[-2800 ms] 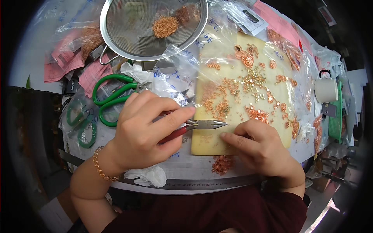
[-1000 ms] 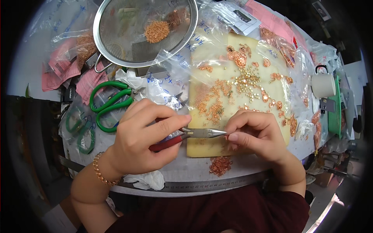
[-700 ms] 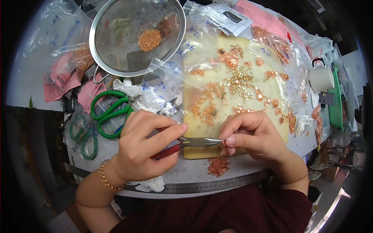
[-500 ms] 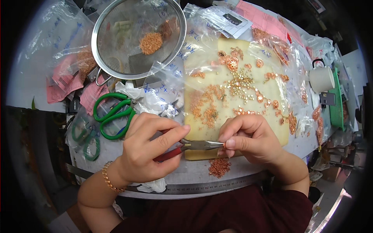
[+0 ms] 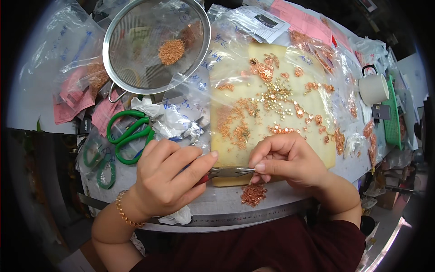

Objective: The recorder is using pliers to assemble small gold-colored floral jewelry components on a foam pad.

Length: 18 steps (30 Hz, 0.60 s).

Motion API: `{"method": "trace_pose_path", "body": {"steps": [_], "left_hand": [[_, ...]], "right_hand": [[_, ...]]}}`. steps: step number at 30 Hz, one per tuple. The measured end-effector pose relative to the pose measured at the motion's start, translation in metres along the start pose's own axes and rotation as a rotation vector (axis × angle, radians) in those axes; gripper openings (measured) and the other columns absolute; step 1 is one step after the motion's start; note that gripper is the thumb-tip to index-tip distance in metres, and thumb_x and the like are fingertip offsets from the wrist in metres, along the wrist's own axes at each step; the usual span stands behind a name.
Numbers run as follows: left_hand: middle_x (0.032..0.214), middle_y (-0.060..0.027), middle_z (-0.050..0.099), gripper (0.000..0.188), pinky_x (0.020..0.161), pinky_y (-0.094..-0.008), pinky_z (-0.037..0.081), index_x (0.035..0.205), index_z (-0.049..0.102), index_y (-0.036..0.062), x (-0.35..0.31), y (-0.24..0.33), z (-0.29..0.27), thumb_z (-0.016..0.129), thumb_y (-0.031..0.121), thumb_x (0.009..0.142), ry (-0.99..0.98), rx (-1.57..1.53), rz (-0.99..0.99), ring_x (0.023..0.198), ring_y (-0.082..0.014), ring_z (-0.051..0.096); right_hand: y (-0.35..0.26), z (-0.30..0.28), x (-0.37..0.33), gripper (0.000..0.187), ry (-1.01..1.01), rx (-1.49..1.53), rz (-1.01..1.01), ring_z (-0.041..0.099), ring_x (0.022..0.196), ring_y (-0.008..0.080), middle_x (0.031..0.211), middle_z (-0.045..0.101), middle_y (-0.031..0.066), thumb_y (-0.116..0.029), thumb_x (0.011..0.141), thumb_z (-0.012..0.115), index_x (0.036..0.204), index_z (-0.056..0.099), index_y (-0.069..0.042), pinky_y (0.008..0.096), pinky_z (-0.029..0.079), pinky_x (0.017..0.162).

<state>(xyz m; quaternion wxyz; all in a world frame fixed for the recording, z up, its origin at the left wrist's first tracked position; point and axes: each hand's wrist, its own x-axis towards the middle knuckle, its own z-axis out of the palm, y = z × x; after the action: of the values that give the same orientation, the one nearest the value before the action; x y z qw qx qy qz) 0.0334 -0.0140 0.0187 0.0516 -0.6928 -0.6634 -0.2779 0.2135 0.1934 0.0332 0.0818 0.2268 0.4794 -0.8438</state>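
Observation:
My left hand is wrapped round needle-nose pliers with red handles, their jaws pointing right. The jaw tips end at the fingertips of my right hand. Its thumb and index finger are pinched together there; whatever sits between them is hidden. Just below those fingers lies a small heap of copper-coloured rings. Beyond my hands a cream mat carries many tiny copper-coloured links, gold-coloured beads and round filigree pieces.
Green-handled scissors lie left of my left hand. A metal mesh sieve with copper bits stands behind them, among plastic bags and pink papers. A steel ruler runs along the near edge. At right are a white mug and green basket.
Both hands and the pliers have shifted slightly left in the picture, as has the whole scene. A copper bit earlier visible at the jaw tips is now covered by the right fingers.

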Motion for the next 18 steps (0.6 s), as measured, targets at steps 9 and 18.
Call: {"method": "trace_pose_path", "body": {"steps": [9, 18], "left_hand": [[0.087, 0.0016, 0.059, 0.044, 0.061, -0.0327, 0.038, 0.111, 0.072, 0.0104, 0.000, 0.004, -0.004, 0.074, 0.020, 0.069, -0.185, -0.087, 0.152, 0.070, -0.0167, 0.051], [0.087, 0.0024, 0.059, 0.044, 0.065, -0.0331, 0.038, 0.113, 0.071, 0.0116, 0.000, 0.004, 0.002, 0.072, 0.021, 0.070, -0.156, -0.042, 0.169, 0.074, -0.0162, 0.053]], "right_hand": [[-0.021, -0.006, -0.017, 0.018, -0.009, -1.416, -0.504, 0.063, 0.073, 0.0218, 0.083, 0.059, 0.0066, 0.007, 0.070, 0.070, 0.084, 0.069, -0.004, 0.0324, 0.050, 0.063], [0.011, -0.004, -0.025, 0.023, 0.119, -1.446, -0.519, 0.061, 0.077, 0.0257, 0.092, 0.057, 0.0077, 0.005, 0.068, 0.075, 0.087, 0.067, -0.004, 0.0343, 0.051, 0.065]]}}
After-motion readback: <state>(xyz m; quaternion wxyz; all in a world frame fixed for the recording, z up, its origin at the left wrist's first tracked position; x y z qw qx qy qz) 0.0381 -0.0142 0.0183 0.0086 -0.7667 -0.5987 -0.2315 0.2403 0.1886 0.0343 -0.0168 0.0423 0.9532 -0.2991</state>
